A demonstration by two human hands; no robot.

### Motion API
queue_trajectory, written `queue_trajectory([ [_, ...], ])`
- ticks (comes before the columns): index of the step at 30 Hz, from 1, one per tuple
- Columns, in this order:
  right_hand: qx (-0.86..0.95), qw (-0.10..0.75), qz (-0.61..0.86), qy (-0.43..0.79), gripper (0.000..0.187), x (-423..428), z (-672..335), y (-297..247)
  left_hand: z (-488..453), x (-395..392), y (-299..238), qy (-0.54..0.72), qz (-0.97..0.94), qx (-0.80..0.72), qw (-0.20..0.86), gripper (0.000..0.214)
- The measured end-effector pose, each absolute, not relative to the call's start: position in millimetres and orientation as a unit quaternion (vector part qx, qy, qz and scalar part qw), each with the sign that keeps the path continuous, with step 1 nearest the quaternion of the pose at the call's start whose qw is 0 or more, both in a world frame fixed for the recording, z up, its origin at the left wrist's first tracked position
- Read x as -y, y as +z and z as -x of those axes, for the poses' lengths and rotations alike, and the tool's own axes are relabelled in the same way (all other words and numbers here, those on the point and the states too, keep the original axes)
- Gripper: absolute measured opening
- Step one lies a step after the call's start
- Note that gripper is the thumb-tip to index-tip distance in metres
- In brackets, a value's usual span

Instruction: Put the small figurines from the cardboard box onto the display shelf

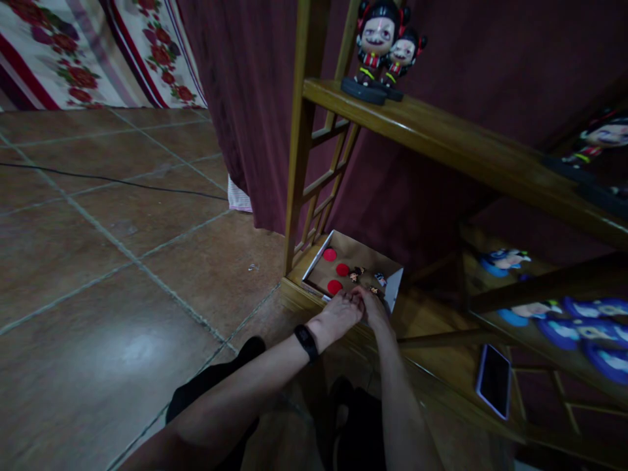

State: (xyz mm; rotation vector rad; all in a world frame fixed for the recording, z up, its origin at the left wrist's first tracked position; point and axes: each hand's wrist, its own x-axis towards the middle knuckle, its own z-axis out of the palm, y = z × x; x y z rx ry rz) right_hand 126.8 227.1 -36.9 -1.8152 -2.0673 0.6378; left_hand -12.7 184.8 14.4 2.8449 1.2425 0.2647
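My left hand (pixel 342 310), with a black band (pixel 306 343) on its wrist, and my right hand (pixel 371 306) meet over the near edge of a shallow cardboard box (pixel 369 250). The fingers of both are curled together; whatever they hold is hidden. In the box lie three red discs: a far one (pixel 330 254), a middle one (pixel 342 269) and a near one (pixel 334 287). To their right are small figurines, among them a dark-haired one (pixel 355 275) and a blue-and-white one (pixel 380 280). Another small piece (pixel 373 290) lies just beyond my fingers.
The box stands on the low board of a wooden shelf unit (pixel 294 144). Two joined figurines (pixel 377 49) stand on the upper shelf (pixel 432 131). A phone (pixel 494 381) and several blue-based figures (pixel 583 330) are at right. A black cable (pixel 112 180) crosses the tiled floor.
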Motion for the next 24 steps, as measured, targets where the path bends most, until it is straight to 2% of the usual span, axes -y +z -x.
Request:
queue_trajectory([
  [3,0.703,0.144,0.640,0.275,0.023,-231,-134,-36,14,-184,19,0.073,-0.915,-0.397,0.025,0.027],
  [6,0.676,0.153,0.666,0.276,0.011,-234,-141,-37,22,-186,23,0.065,-0.913,-0.400,0.041,0.026],
  [9,0.648,0.174,0.680,0.297,0.009,-235,-146,-42,36,-196,30,0.068,-0.891,-0.443,0.074,0.023],
  [14,0.576,0.275,0.691,0.338,0.011,-239,-149,-50,61,-215,48,0.084,-0.815,-0.568,0.082,0.025],
  [24,0.501,0.427,0.651,0.377,0.017,-240,-145,-42,64,-216,58,0.080,-0.776,-0.610,0.137,0.028],
])
